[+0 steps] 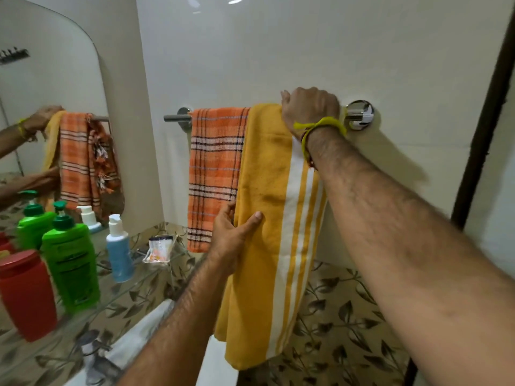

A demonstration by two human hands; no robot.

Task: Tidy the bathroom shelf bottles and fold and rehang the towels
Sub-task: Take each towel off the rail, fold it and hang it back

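Your right hand is curled over the top of the yellow towel where it folds over the towel bar, fingers wrapped round cloth and rail together near the shiny round chrome mount. A yellow thread band circles that wrist. Your left hand pinches the towel's left edge lower down, thumb lying flat on the front, fingers tucked behind the cloth.

The yellow towel is thick, nappy terry with a broad white band and thin white stripes running lengthwise; it hangs long and slightly skewed off the bar. Just beside it on the left, touching its edge, the orange checked towel hangs flat, a thinner woven cloth crossed with dark and pale lines. The bar is a plain brushed metal tube.

On the glass shelf to your left stand smooth plastic bottles: a squat red bottle nearest you, a tall green pump bottle, then a slim blue bottle with a white cap. A small clear packet lies at the shelf's far end. The curved-edged mirror behind repeats the towels and bottles. Glossy white wall tile above, leaf-patterned tile below
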